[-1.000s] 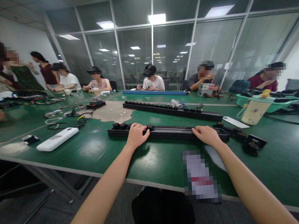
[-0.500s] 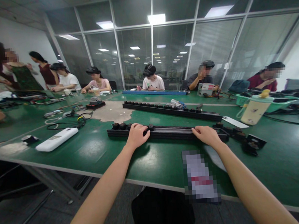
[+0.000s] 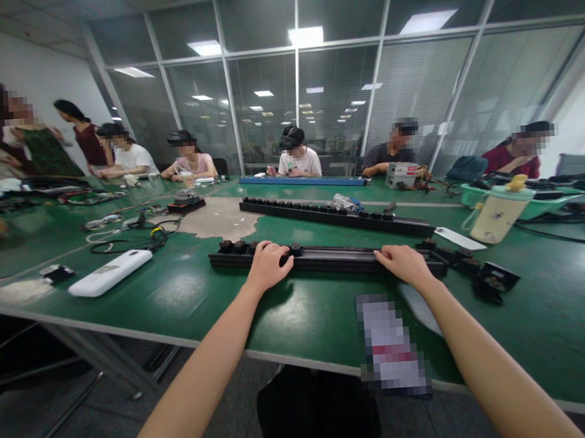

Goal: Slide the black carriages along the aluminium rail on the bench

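A long black rail [image 3: 332,257] with small black blocks on it lies across the green table [image 3: 188,296] in front of me. My left hand [image 3: 268,264] rests on the rail near its left end, fingers curled over one of the blocks. My right hand [image 3: 400,263] grips the rail toward its right end, fingers closed over its top edge. Several loose black blocks [image 3: 481,274] lie just right of the rail.
A second black rail [image 3: 332,216] and a blue one [image 3: 302,180] lie farther back. A white oblong device [image 3: 110,272] and cables [image 3: 138,240] sit left. A cream jug [image 3: 497,215] stands right. A blurred flat item [image 3: 388,342] lies near the table edge. Several people sit around.
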A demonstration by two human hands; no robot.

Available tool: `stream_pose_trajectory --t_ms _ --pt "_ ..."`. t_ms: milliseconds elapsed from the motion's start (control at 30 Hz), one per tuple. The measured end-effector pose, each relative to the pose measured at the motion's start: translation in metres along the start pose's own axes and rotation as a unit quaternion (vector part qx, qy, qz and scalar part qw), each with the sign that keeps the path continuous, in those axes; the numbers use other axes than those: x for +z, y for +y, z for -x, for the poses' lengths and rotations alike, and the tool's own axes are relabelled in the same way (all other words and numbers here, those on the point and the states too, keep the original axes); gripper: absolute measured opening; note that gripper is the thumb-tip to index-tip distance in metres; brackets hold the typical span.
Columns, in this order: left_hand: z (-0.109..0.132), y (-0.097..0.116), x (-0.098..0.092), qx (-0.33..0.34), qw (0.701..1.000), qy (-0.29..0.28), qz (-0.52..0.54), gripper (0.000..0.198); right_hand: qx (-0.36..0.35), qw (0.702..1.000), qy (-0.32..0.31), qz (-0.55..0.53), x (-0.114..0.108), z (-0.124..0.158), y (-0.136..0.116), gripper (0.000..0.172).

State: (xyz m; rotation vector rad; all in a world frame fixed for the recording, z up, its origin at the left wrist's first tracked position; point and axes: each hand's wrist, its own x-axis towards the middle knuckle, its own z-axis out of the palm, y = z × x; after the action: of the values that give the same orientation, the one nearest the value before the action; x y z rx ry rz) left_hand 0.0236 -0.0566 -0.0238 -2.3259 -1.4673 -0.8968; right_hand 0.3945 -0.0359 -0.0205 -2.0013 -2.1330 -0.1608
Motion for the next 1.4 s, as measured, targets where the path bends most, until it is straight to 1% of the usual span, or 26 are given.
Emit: stream_pose_trajectory --t_ms 300,533,667,833,933,1033,1133,1233,1400 --pt "0.000 -0.001 0.002 0.002 1.000 0.007 0.003 0.024 -0.001 0.999 0.022 -0.030 0.004 -0.002 0.002 0.035" --pt "0.001 -0.002 0.004 0.011 1.000 0.011 0.013 0.021 0.001 0.999 0.029 -0.029 0.006 -0.003 0.002 0.030" --pt "0.001 -0.002 0.005 0.016 1.000 0.009 0.017 0.022 -0.007 0.999 0.020 -0.031 0.006 -0.003 0.002 0.035" --pt "0.000 -0.004 0.006 0.026 0.999 -0.007 0.028 0.024 -0.013 0.999 0.019 -0.039 0.006 -0.006 0.007 0.041" --pt "0.000 -0.004 0.006 0.030 0.999 -0.011 0.032 0.026 -0.046 0.997 0.020 -0.067 0.007 -0.009 0.012 0.045" --pt "0.000 -0.003 0.007 0.031 0.999 -0.014 0.034 0.026 -0.072 0.991 0.017 -0.108 0.007 -0.010 0.017 0.052" --pt "0.000 -0.003 0.007 0.028 0.999 -0.016 0.035 0.026 -0.064 0.989 0.008 -0.133 0.008 -0.010 0.019 0.057" --pt "0.000 -0.002 0.007 0.028 0.999 -0.017 0.033 0.025 -0.061 0.989 0.003 -0.132 0.011 -0.012 0.021 0.059" --pt "0.000 -0.004 0.008 0.033 0.999 -0.020 0.032 0.027 -0.067 0.991 0.006 -0.119 0.016 -0.015 0.024 0.058"
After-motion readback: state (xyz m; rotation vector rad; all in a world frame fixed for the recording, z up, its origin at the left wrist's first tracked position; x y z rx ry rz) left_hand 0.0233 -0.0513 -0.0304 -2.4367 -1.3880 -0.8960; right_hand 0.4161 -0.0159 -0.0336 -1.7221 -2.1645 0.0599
